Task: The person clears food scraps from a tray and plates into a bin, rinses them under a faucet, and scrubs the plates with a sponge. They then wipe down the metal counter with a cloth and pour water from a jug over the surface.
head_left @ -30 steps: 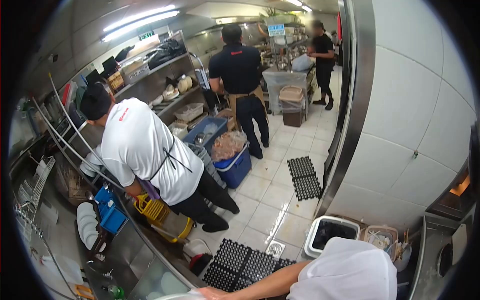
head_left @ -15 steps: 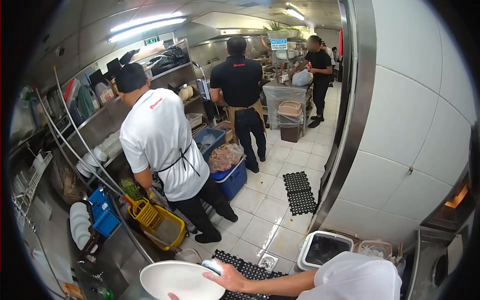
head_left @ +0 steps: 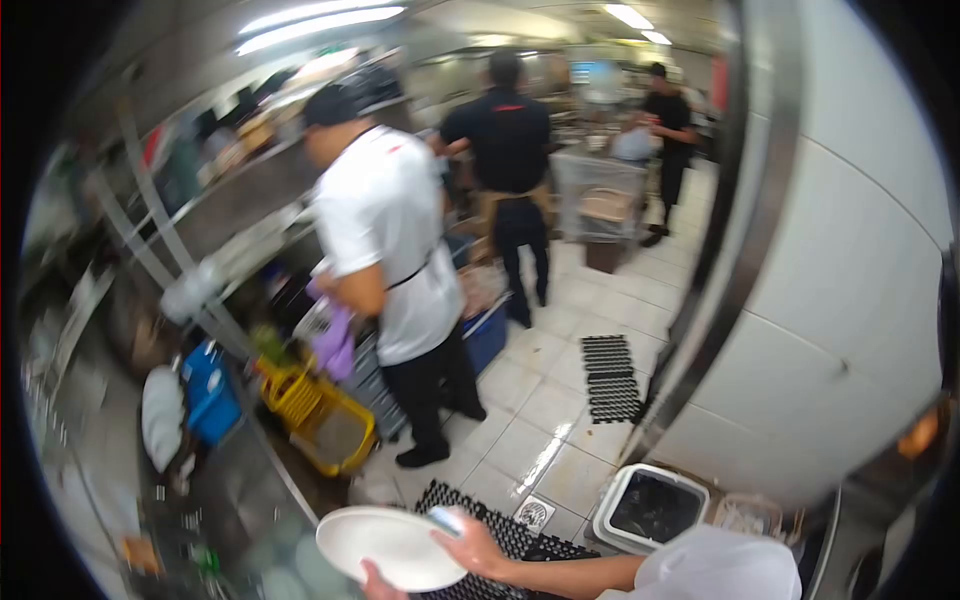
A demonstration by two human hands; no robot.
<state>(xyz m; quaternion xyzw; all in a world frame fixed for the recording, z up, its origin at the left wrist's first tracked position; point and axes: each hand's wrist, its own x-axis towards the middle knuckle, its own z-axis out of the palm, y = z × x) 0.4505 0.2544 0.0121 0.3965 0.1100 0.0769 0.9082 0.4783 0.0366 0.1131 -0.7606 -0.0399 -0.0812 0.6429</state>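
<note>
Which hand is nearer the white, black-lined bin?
Right. The right hand, by the round white plate, is left of the bin in view; the left hand is farther left and lower.

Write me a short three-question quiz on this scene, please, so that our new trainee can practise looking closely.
1. True or false: the left hand is well away from the white plate.
2. Multiple choice: what colour is the liner in the white-rimmed bin?
A) black
B) yellow
C) red
3. Short answer: which hand has the sponge-like pad at its fingers?

Key:
1. False; its thumb lies on the plate's near edge.
2. A, black.
3. The right hand, at the side of the plate.
</note>
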